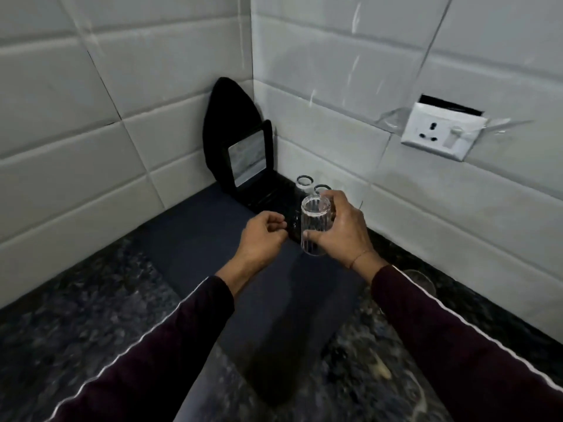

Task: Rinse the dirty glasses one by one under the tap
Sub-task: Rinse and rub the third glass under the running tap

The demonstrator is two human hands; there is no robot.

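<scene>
We are gripping a clear ribbed glass (pixel 315 228) in our right hand (pixel 341 231), upside down, thumb and fingers wrapping its sides, above a dark mat (pixel 213 239). Our left hand (pixel 262 236) is hovering at its nine o'clock, fingers curling loosely, holding nothing. At twelve o'clock, two more glasses (pixel 304 184) are standing on the mat. Further toward eleven, a small mirror (pixel 247 158) is leaning in the tiled corner. At two o'clock, a wall socket (pixel 441 132) is showing. The speckled tabletop (pixel 91 300) is lying beneath.
</scene>
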